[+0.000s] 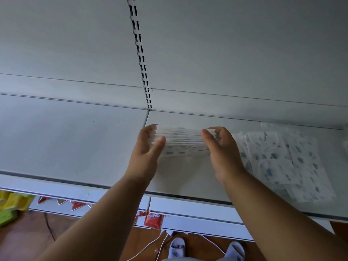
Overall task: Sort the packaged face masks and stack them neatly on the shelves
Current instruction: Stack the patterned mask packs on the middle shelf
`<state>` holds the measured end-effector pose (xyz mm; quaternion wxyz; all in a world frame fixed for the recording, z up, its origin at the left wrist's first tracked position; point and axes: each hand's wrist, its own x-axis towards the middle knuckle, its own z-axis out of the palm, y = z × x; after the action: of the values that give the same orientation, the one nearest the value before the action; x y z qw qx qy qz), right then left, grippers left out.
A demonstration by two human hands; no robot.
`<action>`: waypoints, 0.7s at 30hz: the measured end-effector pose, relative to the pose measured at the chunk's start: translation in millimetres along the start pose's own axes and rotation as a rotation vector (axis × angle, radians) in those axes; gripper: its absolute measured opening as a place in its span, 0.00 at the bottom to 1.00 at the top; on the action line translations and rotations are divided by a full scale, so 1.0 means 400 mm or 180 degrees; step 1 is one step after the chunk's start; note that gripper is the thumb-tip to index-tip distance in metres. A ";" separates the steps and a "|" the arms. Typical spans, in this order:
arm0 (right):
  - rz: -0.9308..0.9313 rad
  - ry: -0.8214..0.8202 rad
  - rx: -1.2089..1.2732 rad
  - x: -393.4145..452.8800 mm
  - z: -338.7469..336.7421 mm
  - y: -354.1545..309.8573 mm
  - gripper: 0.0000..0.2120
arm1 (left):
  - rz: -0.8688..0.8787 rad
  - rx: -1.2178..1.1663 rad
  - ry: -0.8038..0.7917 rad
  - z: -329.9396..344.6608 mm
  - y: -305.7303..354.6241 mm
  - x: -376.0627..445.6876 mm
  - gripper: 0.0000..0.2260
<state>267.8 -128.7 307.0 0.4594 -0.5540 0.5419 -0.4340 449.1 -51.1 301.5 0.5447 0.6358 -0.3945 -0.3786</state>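
A stack of packaged face masks (183, 141), white with small blue prints, is held on edge over the grey shelf (75, 144). My left hand (148, 146) grips its left end, thumb in front and fingers behind. At the other end my right hand (219, 146) clamps the stack the same way. To the right, several more packaged masks (282, 162) of the same pattern lie flat and loosely overlapped on the shelf, reaching its front edge.
A slotted upright (140, 53) runs up the back panel between two shelf sections. Below the shelf front hang red sachets (153, 220) and, far left, yellow-green packets (11, 204). White cables (150, 243) and my slippers (177, 246) are on the wooden floor.
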 end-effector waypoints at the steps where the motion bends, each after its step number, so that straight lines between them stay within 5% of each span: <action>1: -0.0004 -0.0083 -0.0030 -0.004 -0.003 0.000 0.19 | -0.0039 0.0038 0.0006 0.004 0.001 0.003 0.26; 3: 0.0009 -0.0270 -0.0155 -0.020 -0.014 -0.002 0.26 | -0.0085 0.0222 0.0074 0.011 0.005 0.007 0.22; 6: -0.0003 -0.0556 -0.0338 -0.031 -0.039 0.021 0.19 | -0.0099 0.0626 0.0187 0.014 0.008 0.008 0.16; 8: -0.0133 -0.0498 -0.0584 -0.022 -0.051 0.042 0.15 | 0.0019 0.0942 0.0069 0.007 0.001 0.006 0.19; 11: -0.0135 -0.0406 -0.0854 -0.004 -0.073 0.038 0.23 | 0.0425 0.1716 -0.0163 -0.013 -0.012 0.002 0.25; 14: -0.0192 -0.0441 -0.0812 0.023 -0.096 0.030 0.21 | 0.0911 0.2215 0.0104 -0.012 0.000 0.001 0.12; 21: -0.0045 -0.1277 -0.1046 0.052 -0.108 0.045 0.21 | 0.0552 0.2367 0.0024 0.011 -0.001 0.031 0.10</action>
<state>222.7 -150.8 297.6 0.4586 -0.6999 0.4993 -0.2247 450.1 -64.2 299.8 0.3082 0.7558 -0.5553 -0.1597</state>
